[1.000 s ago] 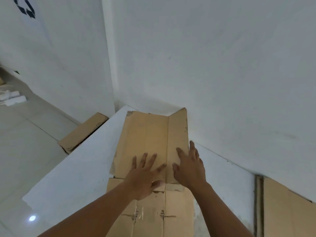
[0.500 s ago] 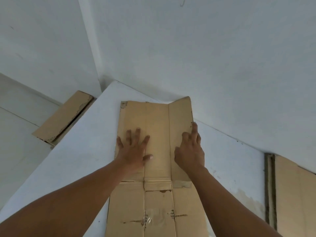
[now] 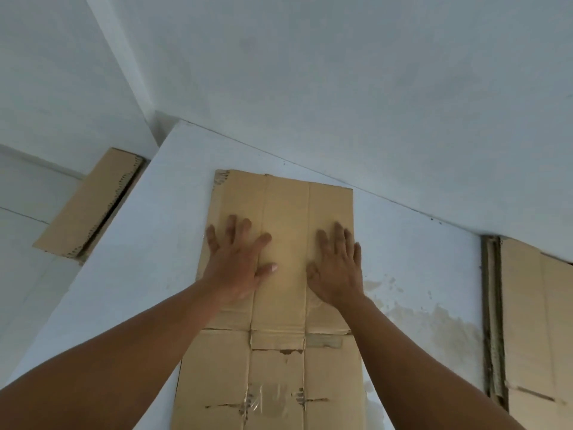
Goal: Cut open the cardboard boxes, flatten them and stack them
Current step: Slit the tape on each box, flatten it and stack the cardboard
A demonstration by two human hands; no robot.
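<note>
A flattened brown cardboard box (image 3: 285, 206) lies lengthwise on a white table (image 3: 148, 243), its far end close to the wall. Torn tape and creases mark its near half. My left hand (image 3: 238, 265) presses flat on the left panel with fingers spread. My right hand (image 3: 338, 268) presses flat on the right panel, which lies level with the rest.
Another flattened cardboard piece (image 3: 90, 203) leans beside the table's left edge on the floor. More flat cardboard (image 3: 539, 321) lies at the right, past a dark gap. White walls close off the far side, meeting at a corner at upper left.
The right panel, which stood up as a raised flap, now lies flat under my right hand. Both hands have slid further up the cardboard and apart.
</note>
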